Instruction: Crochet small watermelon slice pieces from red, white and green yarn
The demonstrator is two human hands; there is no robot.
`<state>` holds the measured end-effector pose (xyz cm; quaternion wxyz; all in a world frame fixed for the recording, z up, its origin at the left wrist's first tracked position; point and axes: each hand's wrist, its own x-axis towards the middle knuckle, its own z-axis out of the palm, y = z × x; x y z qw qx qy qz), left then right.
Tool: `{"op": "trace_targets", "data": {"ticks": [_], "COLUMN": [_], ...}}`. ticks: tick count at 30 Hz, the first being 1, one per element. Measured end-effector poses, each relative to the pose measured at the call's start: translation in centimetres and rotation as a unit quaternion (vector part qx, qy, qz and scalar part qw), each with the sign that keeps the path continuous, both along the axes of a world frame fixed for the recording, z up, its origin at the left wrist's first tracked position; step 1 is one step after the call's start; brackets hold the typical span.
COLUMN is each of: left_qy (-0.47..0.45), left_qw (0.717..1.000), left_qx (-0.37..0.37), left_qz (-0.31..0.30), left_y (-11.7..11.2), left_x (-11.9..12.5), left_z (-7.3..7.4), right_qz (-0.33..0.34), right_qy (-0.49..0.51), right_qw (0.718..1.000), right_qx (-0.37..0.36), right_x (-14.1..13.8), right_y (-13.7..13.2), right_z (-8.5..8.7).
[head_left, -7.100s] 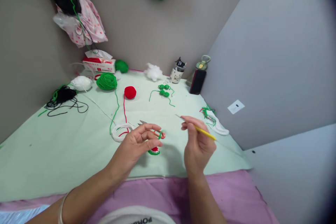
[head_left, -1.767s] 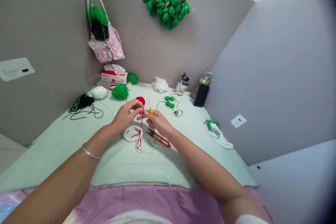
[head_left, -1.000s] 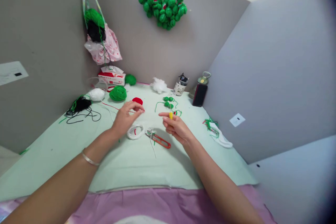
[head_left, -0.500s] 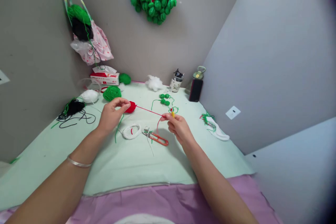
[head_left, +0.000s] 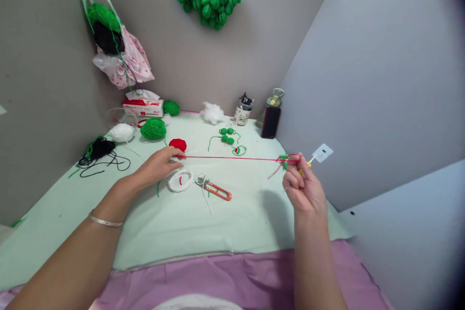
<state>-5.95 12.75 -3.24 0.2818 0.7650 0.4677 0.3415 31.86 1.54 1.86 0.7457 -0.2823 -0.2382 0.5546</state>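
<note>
A taut strand of red yarn [head_left: 232, 158] stretches level across the middle of the table. My right hand [head_left: 305, 184], raised at the right, pinches its far part between thumb and fingertips, and a short tail hangs down. Tucked in the same hand is a slim tool with a yellow handle and pale shaft [head_left: 308, 162], apparently a crochet hook. My left hand [head_left: 160, 164] rests just in front of the red yarn ball [head_left: 178, 145], thumb and fingers apart, with the strand passing at its fingertips. Close by lie a white cord coil [head_left: 177, 189] and orange thread snips [head_left: 220, 192].
Behind are green yarn [head_left: 153, 128], a white yarn ball [head_left: 122, 132], a tissue box [head_left: 143, 107], stuffing [head_left: 212, 113] and small green crocheted pieces [head_left: 227, 139]. Black yarn [head_left: 100, 149] lies left. A cup [head_left: 242, 114] and phone [head_left: 271, 123] stand near the right wall.
My right hand has moved right and turned upward, drawing out a longer red strand. My left hand has come lower, off the red ball, and its fingers have spread.
</note>
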Motion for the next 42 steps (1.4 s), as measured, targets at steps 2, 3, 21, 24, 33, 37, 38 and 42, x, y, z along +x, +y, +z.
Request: {"op": "trace_targets", "data": {"ticks": [2, 3, 21, 24, 33, 37, 38, 42], "left_qy": [-0.002, -0.002, -0.081, -0.132, -0.200, -0.199, -0.198, -0.183], "left_qw": [0.997, 0.994, 0.994, 0.990, 0.979, 0.979, 0.979, 0.982], "left_qx": [0.045, 0.062, 0.040, 0.017, -0.001, 0.014, 0.013, -0.003], "left_qz": [0.062, 0.089, 0.058, 0.038, 0.027, 0.038, 0.038, 0.040], "left_y": [0.9, 1.3, 0.9, -0.2, -1.1, -1.5, -1.6, -1.6], "left_x": [-0.7, -0.8, 1.9, 2.9, 3.2, 3.2, 3.3, 3.4], "left_z": [-0.2, -0.4, -1.5, -1.0, -0.8, -0.9, -1.0, -1.4], "right_qz": [-0.001, 0.000, 0.016, 0.054, 0.140, 0.119, 0.112, 0.098], "right_qy": [0.015, 0.019, -0.635, -0.643, -0.624, -0.629, -0.633, -0.649], "right_qw": [1.000, 1.000, 0.771, 0.762, 0.767, 0.767, 0.766, 0.754], "right_qx": [0.003, 0.002, 0.047, 0.052, 0.057, 0.036, 0.032, 0.034], "right_x": [0.4, 0.3, -9.8, -11.6, -14.6, -14.9, -15.0, -15.6], "right_y": [-1.1, -1.5, 4.0, 7.5, 10.8, 10.3, 10.2, 9.7], "right_z": [-0.1, -0.1, 1.0, -0.3, -4.0, -4.0, -3.9, -3.9]}}
